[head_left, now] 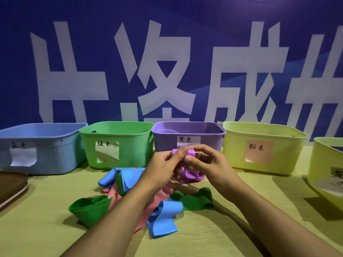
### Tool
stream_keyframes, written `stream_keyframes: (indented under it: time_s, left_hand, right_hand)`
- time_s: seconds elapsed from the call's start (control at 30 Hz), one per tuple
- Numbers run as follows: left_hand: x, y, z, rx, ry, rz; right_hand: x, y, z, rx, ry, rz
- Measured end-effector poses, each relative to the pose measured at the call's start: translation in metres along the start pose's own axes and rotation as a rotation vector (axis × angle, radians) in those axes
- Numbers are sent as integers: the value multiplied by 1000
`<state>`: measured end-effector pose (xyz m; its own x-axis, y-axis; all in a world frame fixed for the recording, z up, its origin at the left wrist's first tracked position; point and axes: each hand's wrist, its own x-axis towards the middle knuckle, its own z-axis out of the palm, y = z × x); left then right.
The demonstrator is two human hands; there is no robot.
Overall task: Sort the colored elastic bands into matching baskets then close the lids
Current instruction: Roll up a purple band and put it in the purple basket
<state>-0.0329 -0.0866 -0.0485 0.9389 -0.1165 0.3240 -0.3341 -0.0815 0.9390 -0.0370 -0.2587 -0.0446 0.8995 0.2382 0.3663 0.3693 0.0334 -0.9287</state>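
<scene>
My left hand (163, 165) and my right hand (204, 162) both pinch a purple band (189, 174), held up just in front of the purple basket (207, 143). Its lower loops hang between my palms. On the yellow-green cloth below lies a pile of bands: a blue band (163, 217), a pink band (159, 197), a green band (89, 208) at the left, another green band (196, 199) at the right and another blue band (107, 178) at the back. The blue basket (55, 153), green basket (133, 145) and purple basket stand in a row, open.
A yellow basket (285, 151) with a pink label stands right of the purple one, and another yellow basket (323, 164) is at the far right edge. A brown lid (11, 186) lies at the left edge. A blue banner wall rises behind the baskets.
</scene>
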Motion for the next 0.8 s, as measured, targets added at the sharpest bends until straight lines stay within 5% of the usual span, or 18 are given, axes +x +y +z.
stream_keyframes:
  time_s: [0.47,0.8]
  left_hand:
    - [4,-3,3,-88,-24,-41]
    - [6,3,18,-417,124,-49]
  right_hand:
    - [2,-3,2,27,74,13]
    - [7,3,11,511,144,111]
